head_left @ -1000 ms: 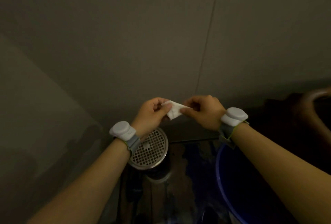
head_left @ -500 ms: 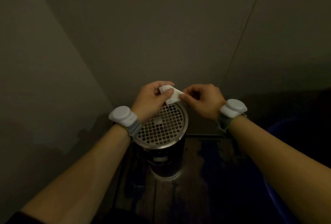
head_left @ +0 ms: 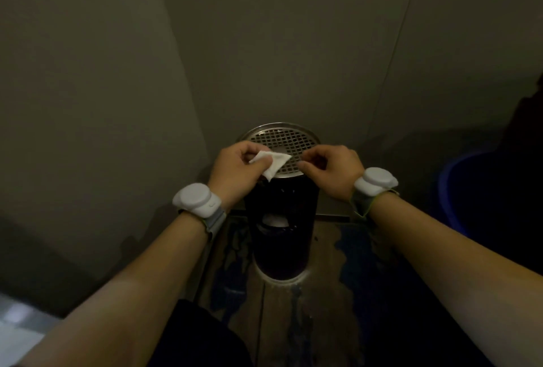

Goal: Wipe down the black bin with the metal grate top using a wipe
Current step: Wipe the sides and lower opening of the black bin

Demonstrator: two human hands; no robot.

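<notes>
A black cylindrical bin (head_left: 282, 237) stands on the floor against the wall, and its round metal grate top (head_left: 286, 137) shows above my hands. A small folded white wipe (head_left: 271, 162) hangs over the grate's near edge. My left hand (head_left: 235, 172) grips the wipe's left side between thumb and fingers. The fingertips of my right hand (head_left: 332, 171) are pinched at the wipe's right corner. Both hands cover the front rim of the grate.
Grey walls meet in a corner to the left of the bin, close behind it. A blue bucket (head_left: 458, 178) sits in the dark at the right. The worn wooden floor (head_left: 329, 293) has blue paint stains. Both wrists carry white bands.
The view has tilted down and moved back, so the bin's full body and base now show. My hands sit lower, over the grate's near edge, and the wipe looks more folded.
</notes>
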